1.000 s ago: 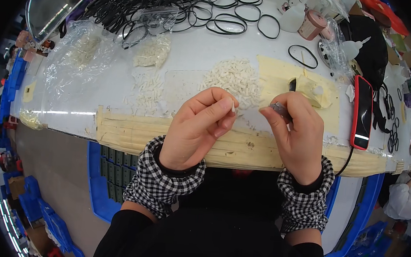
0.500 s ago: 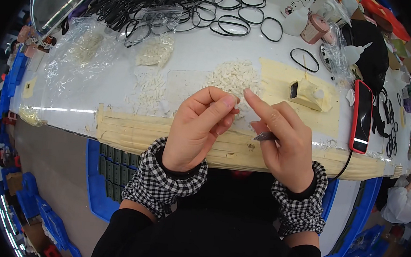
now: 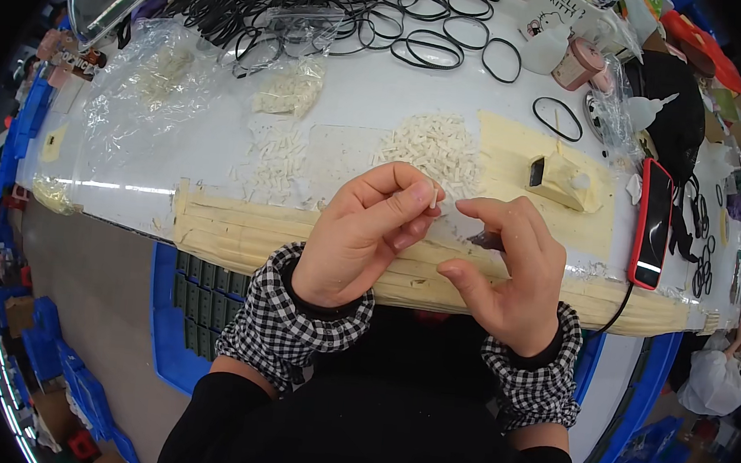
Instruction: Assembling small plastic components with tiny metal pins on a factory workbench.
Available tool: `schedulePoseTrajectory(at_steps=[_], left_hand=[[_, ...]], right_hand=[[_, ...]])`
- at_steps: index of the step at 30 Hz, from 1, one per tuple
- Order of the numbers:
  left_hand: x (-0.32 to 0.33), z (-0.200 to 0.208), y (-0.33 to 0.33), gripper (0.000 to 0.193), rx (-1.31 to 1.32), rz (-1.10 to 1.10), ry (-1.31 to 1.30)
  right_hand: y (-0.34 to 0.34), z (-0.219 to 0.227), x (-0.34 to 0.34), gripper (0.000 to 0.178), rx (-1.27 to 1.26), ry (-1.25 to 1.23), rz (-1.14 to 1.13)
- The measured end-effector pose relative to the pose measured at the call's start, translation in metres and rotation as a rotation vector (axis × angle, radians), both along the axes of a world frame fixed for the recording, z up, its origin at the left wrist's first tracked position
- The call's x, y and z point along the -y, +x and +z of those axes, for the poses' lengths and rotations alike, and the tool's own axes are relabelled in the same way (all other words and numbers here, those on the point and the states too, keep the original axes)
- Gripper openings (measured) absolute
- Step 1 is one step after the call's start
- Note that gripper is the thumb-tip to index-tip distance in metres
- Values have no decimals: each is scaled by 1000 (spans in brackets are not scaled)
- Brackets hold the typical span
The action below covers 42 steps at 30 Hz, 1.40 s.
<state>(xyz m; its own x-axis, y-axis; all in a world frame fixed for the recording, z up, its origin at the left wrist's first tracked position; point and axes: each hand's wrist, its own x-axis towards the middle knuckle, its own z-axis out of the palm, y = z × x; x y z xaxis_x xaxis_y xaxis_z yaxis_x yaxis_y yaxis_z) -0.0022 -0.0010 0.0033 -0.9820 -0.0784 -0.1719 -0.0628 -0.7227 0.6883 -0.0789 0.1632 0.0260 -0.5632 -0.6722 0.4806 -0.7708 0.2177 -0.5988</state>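
Observation:
A tiny white piece [image 3: 436,199] pokes out from the pinched thumb and forefinger of my left hand [image 3: 361,235]. Facing it across a small gap is my right hand [image 3: 519,274], its thumb and forefinger spread apart. A dark grey, pointed metal tool [image 3: 486,240] sticks out from under the curled fingers of that hand; its handle is hidden. Just beyond both hands lies a heap of small white pieces [image 3: 430,143] on the white tabletop [image 3: 382,89]. A thinner scatter of similar pieces [image 3: 279,156] is farther left.
Padding [image 3: 240,232] covers the table's front edge. Right of the heap stands a tape-wrapped block [image 3: 559,181], then a red-cased phone [image 3: 651,223] with a cable. Black rings [image 3: 428,49], a bag of white pieces [image 3: 290,90] and a clear bag [image 3: 151,84] lie farther back.
My right thumb has swung away from the fingers, and the right forefinger has bent back from pointing at the heap. My left hand keeps its pinch. The whole view has shifted slightly.

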Motion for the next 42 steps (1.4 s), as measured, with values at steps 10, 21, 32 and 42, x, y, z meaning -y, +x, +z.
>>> schedulePoseTrajectory(at_steps=[10, 21, 32, 42], left_hand=[[0, 0, 0, 14, -8, -37, 101], [-3, -2, 1, 12, -6, 4, 74], [-2, -3, 1, 12, -19, -2, 78], [6, -11, 0, 17, -81, -25, 99]], right_hand=[[-1, 1, 13, 34, -199, 211, -197], [-1, 1, 15, 34, -238, 254, -209], [-1, 0, 16, 32, -206, 235, -197], [-10, -2, 10, 22, -128, 127, -175]])
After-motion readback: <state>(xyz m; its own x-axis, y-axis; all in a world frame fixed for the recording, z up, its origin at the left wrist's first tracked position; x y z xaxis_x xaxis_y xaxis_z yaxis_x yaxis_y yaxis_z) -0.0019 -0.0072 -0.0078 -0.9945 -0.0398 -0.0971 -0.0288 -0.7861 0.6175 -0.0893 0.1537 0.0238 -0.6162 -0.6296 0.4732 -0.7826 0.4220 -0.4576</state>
